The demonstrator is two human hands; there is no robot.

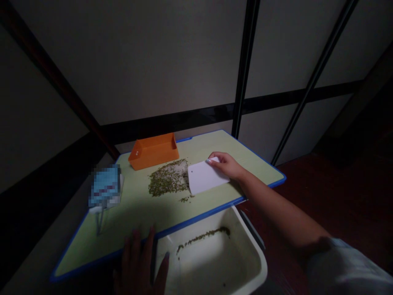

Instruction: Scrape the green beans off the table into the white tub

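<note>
A pale green cutting board (138, 215) with a blue edge tilts down toward me, and a heap of small green-brown seeds or chopped herb (168, 178) lies in its middle. My right hand (225, 166) is shut on a white plastic bench scraper (205, 176), whose blade stands against the heap's right side. My left hand (139, 262) grips the board's near edge, its fingers spread. Below that edge sits a white plastic basin (253, 256), with a thin line of the same bits (202, 237) inside it.
An orange rectangular tray (153, 151) stands at the board's far end. A pixelated blue-and-white packet (104, 186) leans at the left edge. A dark reddish wooden surface (337, 196) lies to the right, with a pale panelled wall (153, 61) behind.
</note>
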